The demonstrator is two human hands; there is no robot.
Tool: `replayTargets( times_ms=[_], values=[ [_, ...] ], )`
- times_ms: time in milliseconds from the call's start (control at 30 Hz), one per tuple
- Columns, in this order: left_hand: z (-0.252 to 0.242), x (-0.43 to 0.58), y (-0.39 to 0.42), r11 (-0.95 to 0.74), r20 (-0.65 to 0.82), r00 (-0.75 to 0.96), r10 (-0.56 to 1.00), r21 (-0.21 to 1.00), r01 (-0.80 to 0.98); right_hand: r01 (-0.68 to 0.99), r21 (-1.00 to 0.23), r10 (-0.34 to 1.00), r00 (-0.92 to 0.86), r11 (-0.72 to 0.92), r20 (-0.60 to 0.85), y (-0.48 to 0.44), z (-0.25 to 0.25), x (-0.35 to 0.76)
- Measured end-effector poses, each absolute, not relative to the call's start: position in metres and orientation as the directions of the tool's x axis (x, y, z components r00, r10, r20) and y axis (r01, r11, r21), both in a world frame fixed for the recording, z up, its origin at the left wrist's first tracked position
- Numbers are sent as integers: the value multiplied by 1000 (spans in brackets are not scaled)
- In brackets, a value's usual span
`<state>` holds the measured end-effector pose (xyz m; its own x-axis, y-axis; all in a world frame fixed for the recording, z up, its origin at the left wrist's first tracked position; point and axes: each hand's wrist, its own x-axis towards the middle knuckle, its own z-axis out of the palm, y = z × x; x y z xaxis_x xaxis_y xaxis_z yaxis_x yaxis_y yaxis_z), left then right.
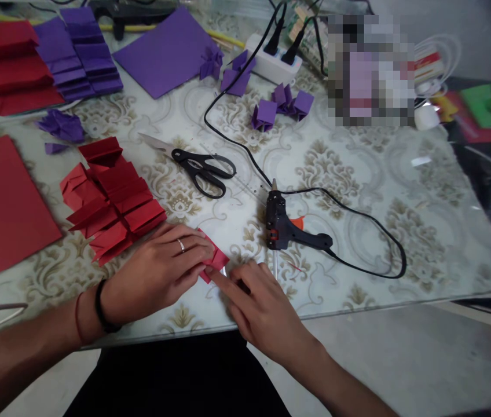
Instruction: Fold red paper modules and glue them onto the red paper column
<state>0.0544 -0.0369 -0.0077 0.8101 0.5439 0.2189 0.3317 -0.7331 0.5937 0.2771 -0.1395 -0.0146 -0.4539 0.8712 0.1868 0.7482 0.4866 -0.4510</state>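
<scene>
A small piece of folded red paper (218, 259) lies on the table near its front edge. My left hand (165, 269), with a ring on one finger, is closed over the paper's left side, hiding part of it. From the right, my right hand (263, 304) presses an index fingertip against the paper's lower edge, its other fingers curled in. A small pale glint shows beside those fingers; I cannot tell what it is. Just left of my left hand sit several folded red paper pieces (130, 194). A black hot glue gun (277, 223) lies beyond my right hand.
Black-handled scissors (202, 168) lie mid-table. The glue gun's black cord (384, 226) loops to the right and runs to a white power strip (271, 61). Folded purple pieces (265, 114), a purple sheet (167, 52) and a red sheet (6, 208) lie around.
</scene>
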Motion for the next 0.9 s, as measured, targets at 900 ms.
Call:
replayTargets(
  times_ms=[900],
  values=[
    [0,49,-46,-717,161,804,573,574,396,737,-611,954,-165,289,252,-142,-19,269]
  ],
)
